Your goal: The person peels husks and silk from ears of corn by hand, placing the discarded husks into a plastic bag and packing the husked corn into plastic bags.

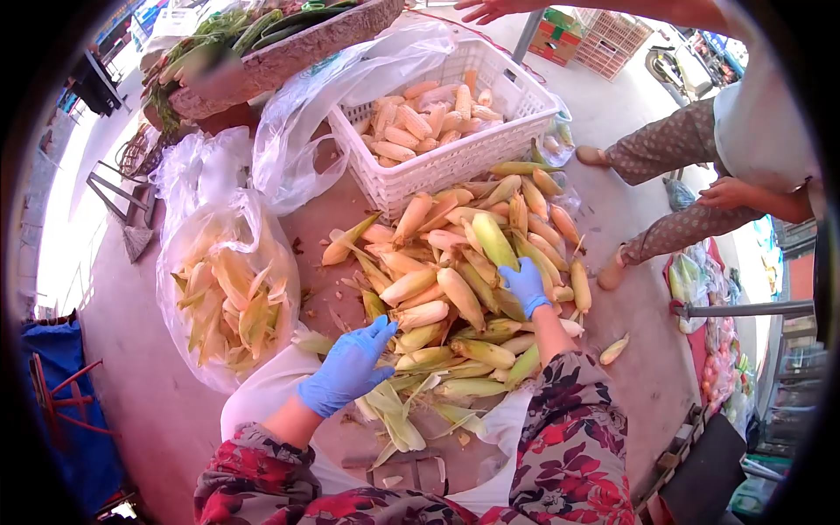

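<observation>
A heap of corn ears, many still partly in husk, lies on the ground in front of me. My right hand, in a blue glove, is closed around the lower end of a green-husked ear of corn on top of the heap. At the heap's left edge, my left hand, also gloved in blue, has its fingers stretched forward and its thumb apart, with nothing visible in it. Loose husks lie below and right of that hand.
Behind the heap stands a white plastic crate holding husked cobs. A clear plastic bag of stripped husks sits to the left. Another person stands at the right. Leafy vegetables lie on a raised slab at the upper left.
</observation>
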`<state>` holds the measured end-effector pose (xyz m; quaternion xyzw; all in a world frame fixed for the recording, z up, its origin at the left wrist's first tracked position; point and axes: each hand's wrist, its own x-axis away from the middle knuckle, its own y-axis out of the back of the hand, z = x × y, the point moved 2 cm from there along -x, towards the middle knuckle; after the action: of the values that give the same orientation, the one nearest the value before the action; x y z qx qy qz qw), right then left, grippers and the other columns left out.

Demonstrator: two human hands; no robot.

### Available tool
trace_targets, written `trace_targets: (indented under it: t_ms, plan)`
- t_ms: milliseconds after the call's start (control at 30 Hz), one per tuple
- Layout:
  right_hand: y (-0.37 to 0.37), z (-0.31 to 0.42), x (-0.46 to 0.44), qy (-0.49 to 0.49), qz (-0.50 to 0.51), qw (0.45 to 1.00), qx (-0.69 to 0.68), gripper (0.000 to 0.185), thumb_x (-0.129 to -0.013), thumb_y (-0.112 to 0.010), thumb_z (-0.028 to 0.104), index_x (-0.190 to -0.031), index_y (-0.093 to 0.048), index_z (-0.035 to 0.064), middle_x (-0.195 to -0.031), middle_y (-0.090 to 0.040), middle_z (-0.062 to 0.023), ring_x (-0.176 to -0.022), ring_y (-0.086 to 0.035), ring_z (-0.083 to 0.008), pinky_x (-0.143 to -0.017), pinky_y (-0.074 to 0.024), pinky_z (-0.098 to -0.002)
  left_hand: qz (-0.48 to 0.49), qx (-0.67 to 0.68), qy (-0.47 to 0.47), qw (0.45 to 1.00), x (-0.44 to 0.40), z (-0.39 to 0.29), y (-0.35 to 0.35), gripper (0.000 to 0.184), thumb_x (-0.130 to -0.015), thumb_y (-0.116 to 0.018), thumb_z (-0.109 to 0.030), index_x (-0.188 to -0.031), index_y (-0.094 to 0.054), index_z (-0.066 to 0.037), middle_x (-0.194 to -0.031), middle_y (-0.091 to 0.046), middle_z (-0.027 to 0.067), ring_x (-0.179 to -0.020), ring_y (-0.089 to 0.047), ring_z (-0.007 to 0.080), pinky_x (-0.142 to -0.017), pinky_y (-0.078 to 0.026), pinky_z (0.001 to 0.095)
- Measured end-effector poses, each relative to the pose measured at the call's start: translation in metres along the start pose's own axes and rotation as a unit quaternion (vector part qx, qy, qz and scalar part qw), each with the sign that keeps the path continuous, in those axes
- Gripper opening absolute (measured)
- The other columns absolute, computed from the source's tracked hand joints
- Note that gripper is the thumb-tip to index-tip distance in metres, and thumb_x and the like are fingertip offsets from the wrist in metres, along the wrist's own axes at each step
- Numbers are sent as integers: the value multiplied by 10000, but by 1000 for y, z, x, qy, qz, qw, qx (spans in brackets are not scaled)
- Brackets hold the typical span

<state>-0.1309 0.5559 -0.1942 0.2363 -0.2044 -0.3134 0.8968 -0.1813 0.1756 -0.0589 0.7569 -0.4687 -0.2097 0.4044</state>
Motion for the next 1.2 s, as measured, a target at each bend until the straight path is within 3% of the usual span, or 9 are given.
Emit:
trace_targets:
  t_ms: [133,200,267,333,467,800,967,1033,1200]
  plan:
    - [24,94,124,112,177,972,104,438,-701,-717,292,-1009,-594,5,-902,-638,-160,-835,-610,-225,-772,-468,-320,-133,-12,-75,988,-2,-32,13,987,-589,-776,-278,-1372,-227,-34,-1347,-329,248,-1199,-394,391,-1000,-337,394]
    - [27,149,183,187,247,946,98,386,-711,-715,243,-993,-609,1,-897,-639,-131,-796,-610,-182,-738,-478,-298,-138,-15,-117,983,4,-48,9,1015,-562,-794,-284,-1372,-237,-29,-1337,-346,247,-1215,-384,378,-1013,-322,399]
    - [26,179,228,111,323,939,-49,346,-737,-707,183,-1013,-610,-2,-899,-634,-83,-759,-589,-116,-690,-479,-258,-65,242,-113,961,19,-56,-15,944,-596,-791,-302,-1347,-290,-26,-1283,-434,203,-1174,-448,314,-985,-359,382]
    - [25,199,263,55,298,930,-209,312,-772,-690,125,-1043,-602,-2,-894,-620,-44,-742,-562,-73,-650,-469,-214,191,540,20,820,44,-71,-42,836,-647,-773,-332,-1305,-359,-25,-1193,-522,134,-1098,-511,229,-938,-404,348]
    - [20,217,335,105,166,924,-327,303,-794,-663,82,-1069,-574,-7,-856,-611,-36,-710,-557,-100,-644,-463,-218,49,694,-26,718,107,-129,-26,757,-673,-741,-401,-1247,-421,-25,-1112,-555,86,-1023,-540,179,-899,-430,324]
    - [32,239,433,136,175,925,-309,116,-787,-669,64,-860,-596,12,-725,-598,-21,-647,-553,-62,-574,-457,-200,87,670,-41,736,201,-154,-10,785,-636,-732,-334,-1269,-383,-26,-1150,-534,96,-974,-583,216,-840,-470,333]
    - [12,228,455,266,-55,940,-205,112,-836,-630,114,-854,-581,15,-715,-578,-10,-596,-531,-63,-536,-436,-191,33,715,-44,697,219,-174,-14,777,-634,-712,-372,-1246,-394,-14,-1088,-559,127,-923,-598,222,-762,-498,331]
    - [6,226,460,362,-166,908,-132,119,-846,-620,122,-849,-572,13,-714,-570,-4,-596,-525,-62,-535,-426,-187,61,742,-36,667,224,-175,-25,754,-633,-702,-395,-1214,-418,-8,-1027,-578,148,-883,-601,241,-757,-497,348]
    - [1,226,479,339,-123,901,-240,61,-893,-529,73,-875,-506,19,-822,-572,-41,-693,-547,-86,-630,-453,-217,64,843,-6,535,224,-175,-35,700,-665,-658,-391,-1200,-425,-6,-958,-594,170,-808,-601,286,-764,-488,386]
